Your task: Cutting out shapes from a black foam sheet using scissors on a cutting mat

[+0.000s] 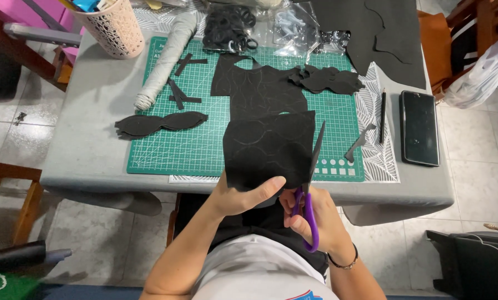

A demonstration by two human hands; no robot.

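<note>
From the head view, the left hand (243,194) pinches the lower edge of a black sheet (268,147) held up over the near edge of the green cutting mat (188,150), thumb clamped on its face. The right hand (315,219) has fingers curled through purple-handled scissors (310,183), blades along the sheet's right edge. The sheet looks light and floppy (probably foam or felt), so a hold close to the cut seems wise.

bare forearms, dark bracelet (342,262) on right wrist, white top (260,269)
</note>
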